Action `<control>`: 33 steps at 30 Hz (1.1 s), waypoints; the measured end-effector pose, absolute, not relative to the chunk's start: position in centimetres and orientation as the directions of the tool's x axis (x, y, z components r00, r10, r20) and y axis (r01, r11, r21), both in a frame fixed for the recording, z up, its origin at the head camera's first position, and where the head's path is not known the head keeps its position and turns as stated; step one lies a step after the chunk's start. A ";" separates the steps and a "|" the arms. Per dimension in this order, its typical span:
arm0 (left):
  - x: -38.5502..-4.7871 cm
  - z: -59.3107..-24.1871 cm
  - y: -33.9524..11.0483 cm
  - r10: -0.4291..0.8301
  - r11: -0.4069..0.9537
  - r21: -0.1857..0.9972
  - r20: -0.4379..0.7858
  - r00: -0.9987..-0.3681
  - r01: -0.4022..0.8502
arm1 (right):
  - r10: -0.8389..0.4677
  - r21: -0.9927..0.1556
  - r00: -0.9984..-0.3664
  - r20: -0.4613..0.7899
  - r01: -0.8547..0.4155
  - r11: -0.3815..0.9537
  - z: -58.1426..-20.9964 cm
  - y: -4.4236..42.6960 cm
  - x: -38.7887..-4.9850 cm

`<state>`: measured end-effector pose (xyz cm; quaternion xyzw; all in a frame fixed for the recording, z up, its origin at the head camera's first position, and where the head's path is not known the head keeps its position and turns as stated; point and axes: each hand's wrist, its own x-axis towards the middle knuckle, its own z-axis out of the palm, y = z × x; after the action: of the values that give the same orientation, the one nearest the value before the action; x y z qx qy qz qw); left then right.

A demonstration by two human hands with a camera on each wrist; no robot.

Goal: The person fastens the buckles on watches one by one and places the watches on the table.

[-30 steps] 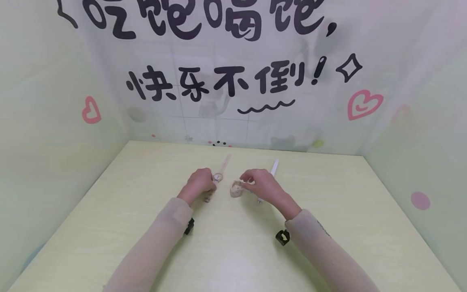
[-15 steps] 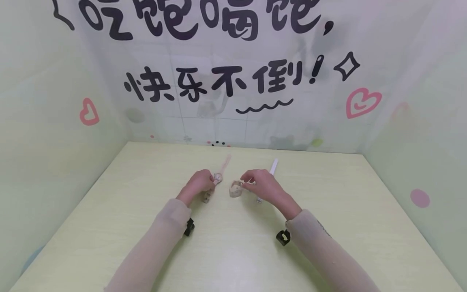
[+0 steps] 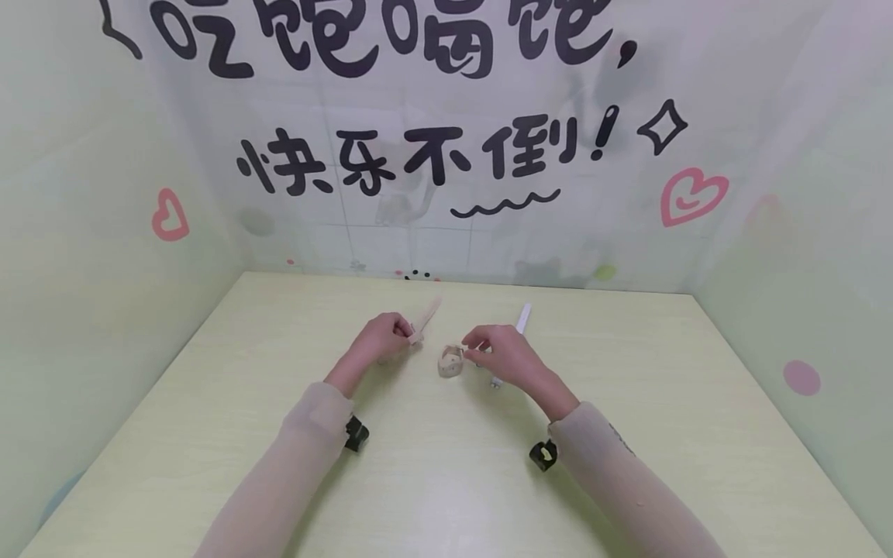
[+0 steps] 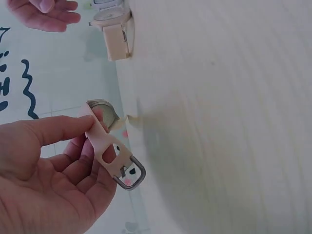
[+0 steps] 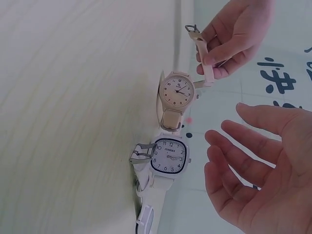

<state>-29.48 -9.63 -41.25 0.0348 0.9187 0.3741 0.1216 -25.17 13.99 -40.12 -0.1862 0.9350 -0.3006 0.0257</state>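
Observation:
My left hand [image 3: 380,339] pinches the buckle half of a pale pink watch [image 3: 427,313] between thumb and fingers; its other strap stretches away across the table. In the left wrist view that hand [image 4: 53,178] holds the strap [image 4: 100,141], with the metal buckle raised. Nothing is in my right hand [image 3: 508,356], whose fingers are loosely bent beside a closed-loop beige watch [image 3: 450,363]. The right wrist view shows the hand [image 5: 261,170] palm inward, near the round beige dial [image 5: 177,91] and a square white watch [image 5: 168,155].
A long white strap [image 3: 525,318] lies partly behind the right hand on the light table [image 3: 446,480]. Part of another white watch [image 5: 145,218] shows low in the right wrist view. Printed fabric walls [image 3: 418,248] stand behind and at both sides.
The left hand has shifted slightly away and lifted the pink watch's buckle half, folding it up; its dial no longer shows in the head view. The right hand has barely moved.

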 end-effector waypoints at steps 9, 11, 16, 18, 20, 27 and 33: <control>-28.8 -39.6 -9.6 0.225 0.667 0.741 -0.095 -0.970 0.082 | -0.349 -0.613 -0.934 0.076 -0.320 0.723 -40.5 13.6 -25.3; -28.6 -39.3 -9.5 0.235 0.657 0.747 -0.082 -0.969 0.097 | -0.347 -0.625 -0.935 0.076 -0.316 0.714 -40.5 13.5 -25.3; -27.8 -38.3 -9.3 0.274 0.619 0.772 -0.038 -0.961 0.146 | -0.345 -0.660 -0.935 0.078 -0.308 0.686 -40.5 13.1 -25.2; -27.5 -37.9 -9.2 0.292 0.602 0.780 -0.015 -0.956 0.171 | -0.346 -0.669 -0.935 0.079 -0.307 0.677 -40.5 13.0 -25.1; -27.2 -37.5 -9.1 0.306 0.584 0.789 0.004 -0.952 0.191 | -0.349 -0.677 -0.934 0.081 -0.308 0.668 -40.5 12.9 -25.1; -25.8 -36.0 -8.5 0.349 0.534 0.804 0.074 -0.934 0.263 | -0.337 -0.730 -0.935 0.112 -0.307 0.610 -40.6 12.5 -25.1; -24.4 -34.5 -7.7 0.391 0.482 0.818 0.120 -0.913 0.314 | -0.342 -0.865 -0.938 0.059 -0.219 0.451 -40.5 12.2 -25.1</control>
<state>-24.35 -7.68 -34.55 0.2050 0.8600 0.4656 0.0413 -25.07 12.24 -40.50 -0.1652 0.8496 -0.4971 0.0621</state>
